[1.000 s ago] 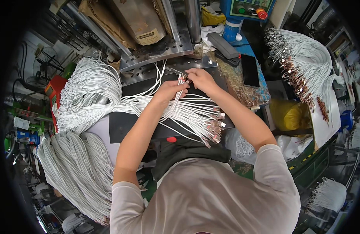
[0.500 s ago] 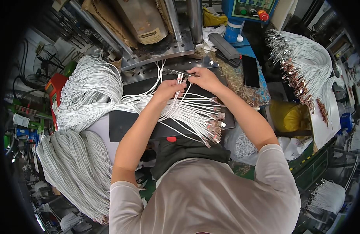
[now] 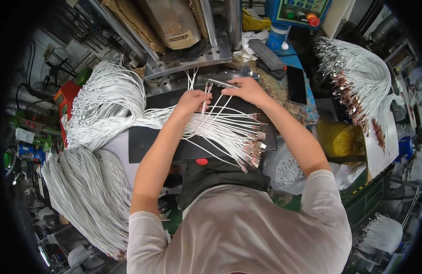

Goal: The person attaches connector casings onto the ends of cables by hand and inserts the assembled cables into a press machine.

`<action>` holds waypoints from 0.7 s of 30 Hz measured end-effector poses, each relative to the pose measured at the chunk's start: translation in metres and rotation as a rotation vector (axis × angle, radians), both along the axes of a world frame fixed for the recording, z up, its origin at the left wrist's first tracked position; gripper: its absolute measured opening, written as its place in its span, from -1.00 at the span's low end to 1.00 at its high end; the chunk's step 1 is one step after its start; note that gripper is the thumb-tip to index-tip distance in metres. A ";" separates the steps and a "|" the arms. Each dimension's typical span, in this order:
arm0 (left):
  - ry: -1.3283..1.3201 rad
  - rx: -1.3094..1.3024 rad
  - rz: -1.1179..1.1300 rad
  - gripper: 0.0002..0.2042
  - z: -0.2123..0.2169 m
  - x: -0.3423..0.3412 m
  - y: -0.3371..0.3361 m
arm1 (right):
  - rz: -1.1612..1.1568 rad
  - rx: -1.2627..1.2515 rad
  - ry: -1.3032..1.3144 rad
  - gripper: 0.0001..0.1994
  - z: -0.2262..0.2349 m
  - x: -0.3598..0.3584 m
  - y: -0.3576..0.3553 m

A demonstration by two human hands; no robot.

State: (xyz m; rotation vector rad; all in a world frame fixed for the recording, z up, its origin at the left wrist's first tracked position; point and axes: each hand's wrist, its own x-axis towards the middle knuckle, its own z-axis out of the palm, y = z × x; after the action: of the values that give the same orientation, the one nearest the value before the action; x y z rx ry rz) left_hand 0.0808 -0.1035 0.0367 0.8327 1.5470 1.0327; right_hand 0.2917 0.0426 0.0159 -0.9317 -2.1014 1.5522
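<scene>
My left hand pinches a white cable near its metal plug end over the black work mat. My right hand holds the end of a white cable beside a thin metal fixture bar. Between and below the hands, several white cables fan out across the mat with their connector ends toward the right. The cables run left into a large looped bundle.
A metal press plate with holes stands just beyond the hands. A phone and a black box lie at the right. More cable bundles hang at lower left and upper right. A blue control box is at the top.
Both hands have stayed at the fixture, shifting only slightly; my left hand has edged along the cable ends. The fanned cables lie as before.
</scene>
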 end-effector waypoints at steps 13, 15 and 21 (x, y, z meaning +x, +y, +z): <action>0.052 -0.014 -0.069 -0.79 0.004 0.006 -0.003 | 0.017 0.118 0.001 -0.49 -0.002 0.002 -0.005; 0.028 -0.019 -0.072 -0.79 0.005 0.007 -0.003 | 0.018 0.087 0.005 -0.49 -0.004 0.003 -0.003; 0.056 -0.005 -0.028 -0.78 0.005 0.002 -0.003 | 0.096 0.041 -0.052 -0.49 -0.004 0.004 -0.001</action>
State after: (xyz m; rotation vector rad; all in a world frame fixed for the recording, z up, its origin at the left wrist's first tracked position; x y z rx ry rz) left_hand 0.0827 -0.1068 0.0422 0.8837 1.5801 0.9925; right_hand 0.2953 0.0412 0.0124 -0.8781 -2.2361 1.5397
